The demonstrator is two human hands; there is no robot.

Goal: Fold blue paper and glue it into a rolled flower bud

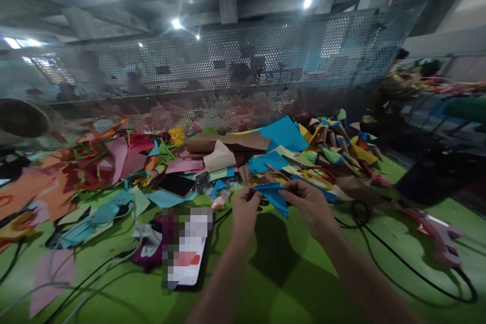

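Note:
My left hand (244, 210) pinches the left end of a folded piece of bright blue paper (274, 196). The paper's other end is between the thumb and fingers of my right hand (309, 203). Stretched between both hands, it hangs over the green table with one corner pointing down. A rolled brown paper cone (244, 175) shows just above my left fingers; whether they touch it I cannot tell. Beyond my right hand lie scissors with red and yellow handles (321, 177) among paper scraps.
A lit phone (190, 248) stands left of my forearms, and a dark phone (176, 185) lies behind it. A pink glue gun (440, 238) with a black cable rests at right. Coloured paper (125, 157) and finished-looking paper cones (334, 142) heap along the perforated metal screen (235, 71). A person (393, 86) is at far right.

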